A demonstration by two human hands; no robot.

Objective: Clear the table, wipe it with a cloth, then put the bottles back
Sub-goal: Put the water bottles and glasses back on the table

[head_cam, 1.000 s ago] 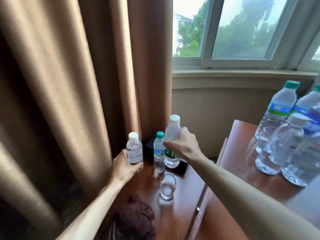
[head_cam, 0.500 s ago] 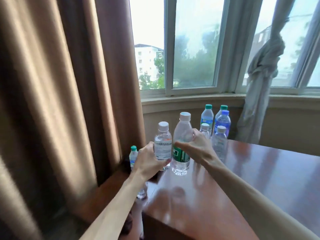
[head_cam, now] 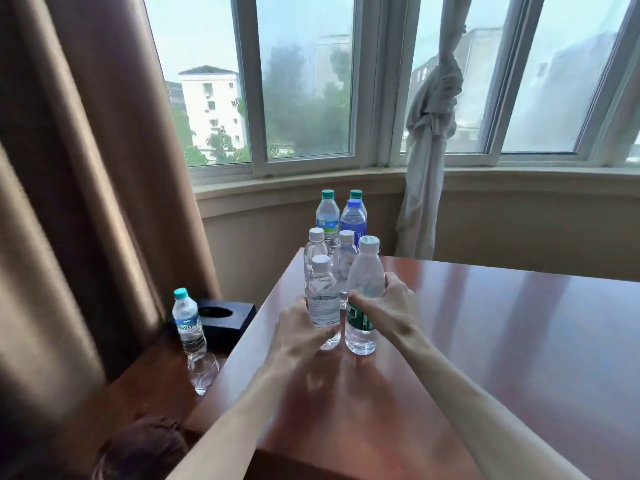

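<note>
My left hand [head_cam: 300,331] grips a small white-capped water bottle [head_cam: 322,296] standing on the polished brown table [head_cam: 485,341]. Beside it, my right hand [head_cam: 388,310] grips a taller white-capped bottle with a green label [head_cam: 363,292], also upright on the table. Behind them stand several more bottles [head_cam: 341,223] near the table's far left corner, with green, blue and white caps. A dark brown cloth [head_cam: 142,452] lies on the lower side table [head_cam: 138,386] at the bottom left.
On the lower side table stand a green-capped bottle [head_cam: 188,323], an empty glass [head_cam: 204,374] and a black tissue box [head_cam: 221,315]. A brown curtain [head_cam: 86,168] hangs at the left. Windows and a knotted white curtain [head_cam: 429,133] are behind the table.
Both hands lifted their bottles from the lower side table and carried them right onto the big table, where they now stand in front of the other bottles. My view turned right.
</note>
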